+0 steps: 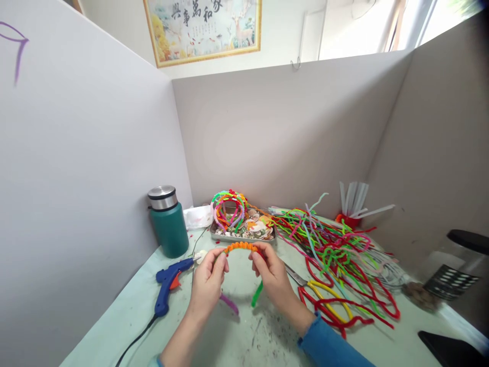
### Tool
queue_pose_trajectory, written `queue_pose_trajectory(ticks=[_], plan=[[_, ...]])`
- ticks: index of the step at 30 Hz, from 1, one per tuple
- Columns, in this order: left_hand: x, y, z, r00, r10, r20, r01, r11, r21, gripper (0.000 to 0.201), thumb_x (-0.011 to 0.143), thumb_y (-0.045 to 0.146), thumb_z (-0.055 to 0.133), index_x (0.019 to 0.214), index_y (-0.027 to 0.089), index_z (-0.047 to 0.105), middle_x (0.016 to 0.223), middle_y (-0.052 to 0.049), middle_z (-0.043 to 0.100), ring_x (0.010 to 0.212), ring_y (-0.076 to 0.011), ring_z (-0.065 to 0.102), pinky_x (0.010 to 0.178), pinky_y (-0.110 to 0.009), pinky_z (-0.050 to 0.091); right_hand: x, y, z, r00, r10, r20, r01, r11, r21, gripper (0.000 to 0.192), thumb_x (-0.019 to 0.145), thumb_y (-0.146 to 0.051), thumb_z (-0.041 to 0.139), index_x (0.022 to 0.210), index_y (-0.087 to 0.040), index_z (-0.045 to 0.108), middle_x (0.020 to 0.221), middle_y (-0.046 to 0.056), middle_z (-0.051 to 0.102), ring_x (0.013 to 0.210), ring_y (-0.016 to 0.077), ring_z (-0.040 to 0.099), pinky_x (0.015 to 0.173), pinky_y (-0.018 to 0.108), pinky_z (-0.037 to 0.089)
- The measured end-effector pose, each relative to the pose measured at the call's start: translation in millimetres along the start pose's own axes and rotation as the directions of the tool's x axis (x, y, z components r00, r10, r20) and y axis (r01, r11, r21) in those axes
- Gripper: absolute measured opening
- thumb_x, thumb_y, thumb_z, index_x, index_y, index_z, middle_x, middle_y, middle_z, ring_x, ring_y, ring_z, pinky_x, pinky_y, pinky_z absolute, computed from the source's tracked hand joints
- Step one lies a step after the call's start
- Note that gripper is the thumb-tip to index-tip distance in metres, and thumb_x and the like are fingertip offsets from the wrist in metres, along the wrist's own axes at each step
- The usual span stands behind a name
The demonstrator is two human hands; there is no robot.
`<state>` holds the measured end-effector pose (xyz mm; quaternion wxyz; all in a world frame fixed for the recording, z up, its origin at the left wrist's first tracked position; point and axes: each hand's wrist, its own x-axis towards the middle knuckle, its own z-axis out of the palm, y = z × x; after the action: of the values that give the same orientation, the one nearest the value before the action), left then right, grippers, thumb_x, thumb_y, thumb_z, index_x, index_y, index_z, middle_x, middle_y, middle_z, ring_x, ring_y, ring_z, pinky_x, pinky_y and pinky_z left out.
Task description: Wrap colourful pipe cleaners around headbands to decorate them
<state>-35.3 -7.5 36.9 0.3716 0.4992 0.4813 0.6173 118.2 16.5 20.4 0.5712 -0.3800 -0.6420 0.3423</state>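
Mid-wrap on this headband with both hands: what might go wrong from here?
1. The orange wrap covers only the top of the headband; if either hand's grip slips, the left hand or the right hand, the coils may loosen.
2. The glue gun lies just left of the left hand, nozzle toward it; if hot, it might burn a finger.
3. The scissors lie near the right wrist among loose pipe cleaners; a sleeve might snag them.
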Motion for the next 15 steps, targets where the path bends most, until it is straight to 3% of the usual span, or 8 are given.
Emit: queue_pose_trajectory(ticks=[3,6,15], plan=[[3.6,-4.0,-1.8,0.999,-0.038,0.029,0.039,0.998,-0.047,0.03,0.079,0.047,0.054,0.081,0.017,0.053,0.055,0.009,0.04,0.037,-0.0025,0.027,0.037,-0.016,0.018,0.4,1.4,2.2,0.999,0.004,0.036,-0.004,1.0,0.001,0.021,0.09,-0.034,0.041,0.097,-0.018,0.053,0.076,0.002,0.06,0.062,0.0134,0.054,0.057,0.024,0.043],[5.3,-7.1,-3.8,0.999,-0.044,-0.012,0.044,0.999,0.001,0.031,0.079,0.048,0.054,0.076,0.017,0.052,0.053,0.009,0.036,0.039,-0.0027,0.027,0.038,-0.016,0.019,-0.6,1.4,3.2,0.999,0.01,0.048,-0.009,1.0,-0.008,0.022,0.09,-0.035,0.04,0.098,-0.019,0.053,0.068,-0.001,0.057,0.053,0.0118,0.049,0.05,0.022,0.04],[2.1,-4.9,-1.4,0.998,-0.036,0.043,0.038,0.999,-0.037,0.032,0.08,0.046,0.054,0.094,0.017,0.056,0.055,0.008,0.037,0.041,-0.0036,0.027,0.039,-0.016,0.019,0.8,-1.2,0.9,1.0,0.021,0.023,-0.021,1.0,0.017,0.019,0.09,-0.033,0.041,0.091,-0.019,0.053,0.066,-0.002,0.054,0.051,0.0103,0.046,0.048,0.021,0.037]])
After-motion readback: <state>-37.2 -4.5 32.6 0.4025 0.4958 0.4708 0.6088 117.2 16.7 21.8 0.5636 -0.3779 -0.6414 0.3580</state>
